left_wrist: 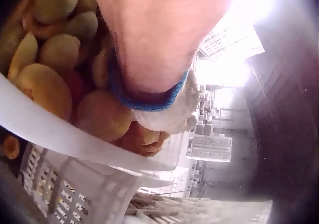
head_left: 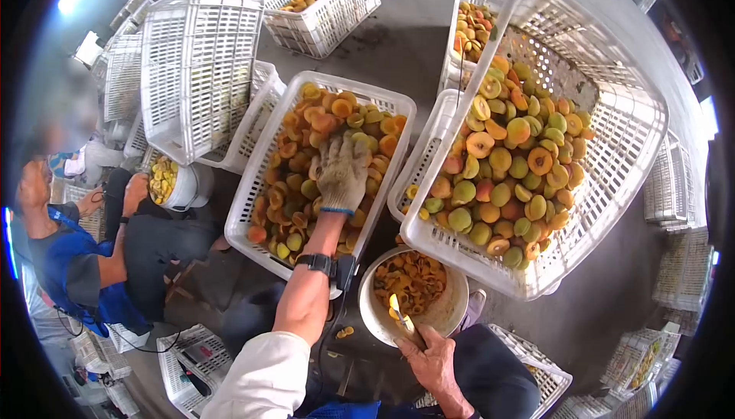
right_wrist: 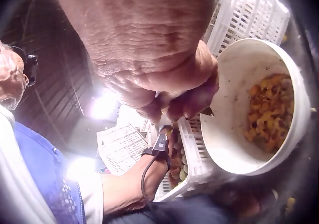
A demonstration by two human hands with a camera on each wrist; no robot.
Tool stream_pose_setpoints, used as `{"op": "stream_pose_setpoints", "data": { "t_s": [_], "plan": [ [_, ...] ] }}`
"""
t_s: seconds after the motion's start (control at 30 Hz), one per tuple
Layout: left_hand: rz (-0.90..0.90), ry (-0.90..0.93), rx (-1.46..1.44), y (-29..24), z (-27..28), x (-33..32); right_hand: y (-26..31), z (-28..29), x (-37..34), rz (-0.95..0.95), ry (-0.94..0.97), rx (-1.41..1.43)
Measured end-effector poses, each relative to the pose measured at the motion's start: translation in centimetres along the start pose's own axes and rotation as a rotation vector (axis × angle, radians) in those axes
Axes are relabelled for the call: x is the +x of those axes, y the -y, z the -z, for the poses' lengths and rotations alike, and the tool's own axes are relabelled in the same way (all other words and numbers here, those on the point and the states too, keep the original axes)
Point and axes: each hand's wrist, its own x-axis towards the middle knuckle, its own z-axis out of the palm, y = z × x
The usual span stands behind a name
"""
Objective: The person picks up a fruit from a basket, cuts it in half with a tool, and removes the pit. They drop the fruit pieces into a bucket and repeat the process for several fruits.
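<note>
Okay, using the bucket [head_left: 370, 313] as reference. Left hand [head_left: 342, 176], in a knit glove with a blue cuff, is in the middle crate [head_left: 249, 189], up-left of the bucket in the head view. It rests on the halved fruit [head_left: 297, 147], fingertips down among the pieces; can't tell if it grips one. Right hand [head_left: 435, 365] is bare, at the bucket's near rim, fingers wrapped round the handle of a small tool [head_left: 409, 326]. Yellow bit at the tool's tip, over the bucket opening; exact tip shape unclear. Bucket holds orange scraps [head_left: 417, 277], well below its rim in the right wrist view. Fruit is in the middle crate, plus a big pile in the tilted crate [head_left: 632, 132], up-right of the bucket. That one sits slanted, low side toward the bucket. A few scraps on the floor just left of the bucket. Further left, a person in a blue vest [head_left: 69, 266] sits next to a pail [head_left: 193, 189] of yellow pieces. Empty-looking crate [head_left: 200, 74] stands above that pail, past the middle crate from the bucket.
</note>
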Motion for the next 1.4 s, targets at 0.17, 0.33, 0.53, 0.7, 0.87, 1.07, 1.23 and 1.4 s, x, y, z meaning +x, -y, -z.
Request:
{"op": "stream_pose_setpoints", "data": {
  "t_s": [0.17, 0.33, 0.53, 0.7, 0.87, 1.07, 1.23, 1.4],
  "plan": [
    [-0.053, -0.010, 0.027, -2.7, -0.1, 4.1, 0.3, -0.2, 0.6, 0.005, -0.058, 0.055],
    [-0.114, 0.068, 0.093, -2.6, -0.5, 9.7, -0.4, -0.2, 0.9, -0.085, -0.018, -0.086],
    [0.016, -0.111, 0.049, -5.3, -2.4, 14.5, -0.6, -1.2, 0.9, -0.061, -0.061, -0.107],
    [0.110, 0.162, -0.210, -4.9, 3.4, 14.6, 0.0, -1.0, 0.8, 0.038, -0.039, -0.162],
    [0.062, 0.059, -0.271, -5.0, 8.0, 9.7, -1.7, -1.5, 0.2, 0.222, -0.212, -0.065],
    [-0.480, -0.039, -0.522, -9.9, 15.0, -7.0, -0.1, 0.9, -0.5, 0.092, -0.149, -0.093],
    [0.139, 0.892, -1.341, -11.7, 17.5, -17.7, -4.8, 1.2, 0.2, 0.292, -0.119, 0.106],
    [-0.184, 0.634, -0.991, -9.2, 17.6, -18.5, -1.3, 3.4, -2.0, 0.253, -0.251, 0.114]
  ]
}}
